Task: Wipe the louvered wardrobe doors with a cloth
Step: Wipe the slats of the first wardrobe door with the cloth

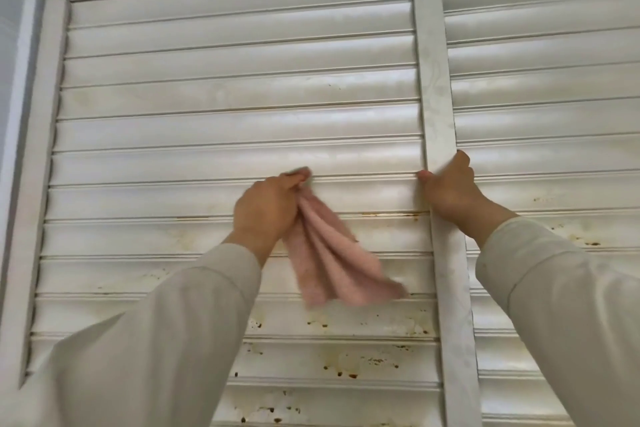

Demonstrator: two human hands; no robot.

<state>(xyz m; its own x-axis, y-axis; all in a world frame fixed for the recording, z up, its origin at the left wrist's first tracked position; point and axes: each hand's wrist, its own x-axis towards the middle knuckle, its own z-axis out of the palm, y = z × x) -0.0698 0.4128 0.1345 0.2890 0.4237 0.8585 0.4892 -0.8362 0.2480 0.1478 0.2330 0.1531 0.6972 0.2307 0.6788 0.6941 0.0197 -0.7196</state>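
Two white louvered wardrobe doors fill the view, the left door (235,97) wide and the right door (547,87) cut off at the frame edge. My left hand (265,210) grips a pink cloth (332,263) and presses its bunched top against a slat at mid-height; the rest of the cloth hangs down to the right. My right hand (450,189) clasps the vertical stile (438,97) between the doors, thumb on its left edge, fingers on its right edge. Brown spots and yellowish stains mark the lower slats (346,364); the upper slats look cleaner.
A white outer frame (38,149) runs up the left side and across the top. A pale wall (10,28) lies left of it. Both my arms in light sleeves reach up from the bottom corners and hide part of the lower slats.
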